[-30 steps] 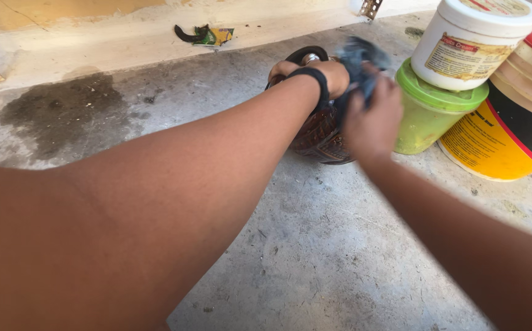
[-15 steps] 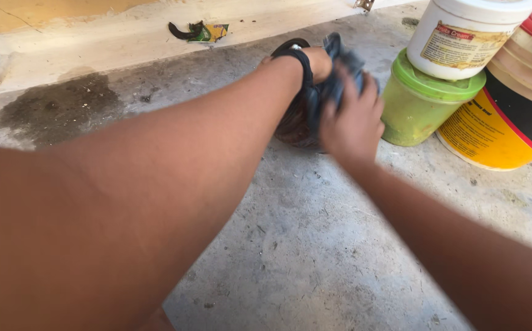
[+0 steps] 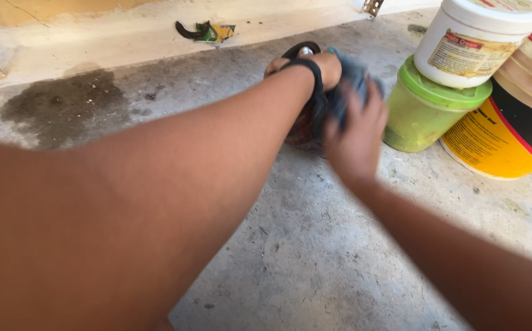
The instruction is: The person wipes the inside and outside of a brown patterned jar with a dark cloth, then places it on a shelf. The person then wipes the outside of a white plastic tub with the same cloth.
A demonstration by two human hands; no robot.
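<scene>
My left hand (image 3: 315,64), with a black band at the wrist, grips the top of a dark round reddish-brown container (image 3: 300,130) standing on the concrete floor (image 3: 315,257). My right hand (image 3: 355,138) presses a blue-grey cloth (image 3: 347,86) against the container's right side. Both arms reach in from the lower edge of the head view. Most of the container is hidden behind the hands and the cloth; only its black rim (image 3: 296,49) and lower side show.
Close on the right stand a lime-green lidded tub (image 3: 425,113) with a white tub (image 3: 474,40) stacked on it, and a yellow-and-black bucket (image 3: 499,138). A dark wet stain (image 3: 64,104) marks the floor at left. A torn wrapper scrap (image 3: 208,30) lies by the pale far ledge.
The right hand with the cloth has slid a little down and right along the container's side. The left hand keeps its grip on the top.
</scene>
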